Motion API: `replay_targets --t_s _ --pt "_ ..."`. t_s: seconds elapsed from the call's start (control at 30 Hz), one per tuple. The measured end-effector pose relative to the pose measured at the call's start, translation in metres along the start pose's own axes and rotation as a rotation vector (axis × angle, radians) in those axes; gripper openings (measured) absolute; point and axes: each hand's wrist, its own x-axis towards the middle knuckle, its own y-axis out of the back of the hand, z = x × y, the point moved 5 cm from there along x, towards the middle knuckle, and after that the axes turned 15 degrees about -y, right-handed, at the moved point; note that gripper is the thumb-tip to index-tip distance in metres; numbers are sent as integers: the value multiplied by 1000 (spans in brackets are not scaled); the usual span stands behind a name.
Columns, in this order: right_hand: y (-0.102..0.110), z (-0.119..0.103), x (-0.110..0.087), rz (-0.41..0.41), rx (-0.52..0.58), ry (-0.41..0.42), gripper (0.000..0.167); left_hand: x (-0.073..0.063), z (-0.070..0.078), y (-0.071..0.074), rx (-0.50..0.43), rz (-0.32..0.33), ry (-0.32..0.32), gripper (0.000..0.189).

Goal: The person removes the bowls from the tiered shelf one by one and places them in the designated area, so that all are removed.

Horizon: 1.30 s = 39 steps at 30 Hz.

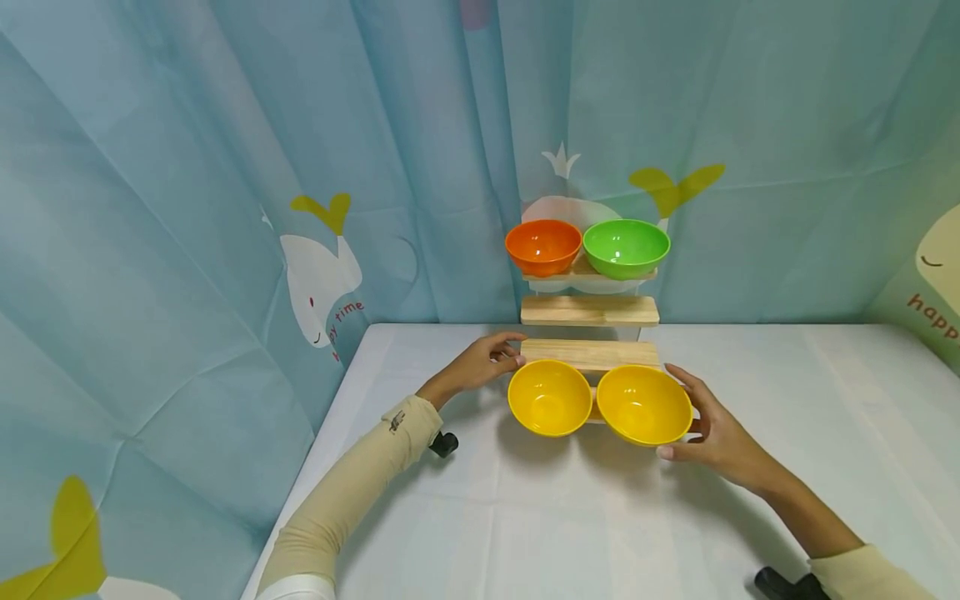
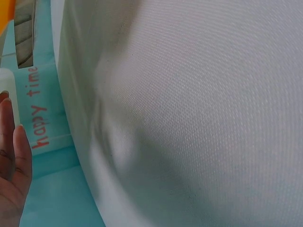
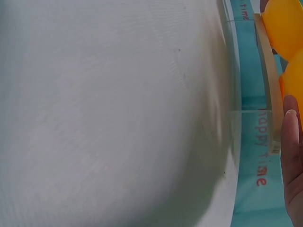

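Beige cloth wraps my forearm, the left sleeve (image 1: 345, 492) wrinkling softly toward the cuff. Blue-green curtain (image 1: 450, 125) fills everything behind, thin and creased, printed with pale whales and red lettering. Below it spreads the white table (image 1: 450, 533), whose covering shows a fine woven texture in the wrist views. Near its far edge rises a stepped stand (image 1: 589, 311) of pale wooden boards, smooth and visibly grained, with clear supports (image 3: 253, 112) showing at the right wrist.

My right hand (image 1: 720, 437) bends round the outer side of the right yellow bowl (image 1: 645, 406) — fingers behind, thumb toward the front, holding it at the lowest board (image 1: 597, 408). My left hand (image 1: 487, 360) is half spread, its fingers loosely bent at the left end of the third board down (image 1: 589, 354); the thumb lies right by the rim of the left yellow bowl (image 1: 550, 400), though I cannot tell whether it touches.

Both yellow bowls sit side by side, round, glossy and mouth-up. On the top board, a green bowl (image 1: 626, 248) and a slightly smaller orange bowl (image 1: 543, 247) stand close together — equally shiny. Smallest is a black piece (image 1: 444, 444) beside my left cuff.
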Motion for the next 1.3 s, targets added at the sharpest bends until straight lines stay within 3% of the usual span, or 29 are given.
replay_targets --t_s 1.3 --pt "0 -2 7 -18 -13 42 101 1 2 1 9 4 -6 50"
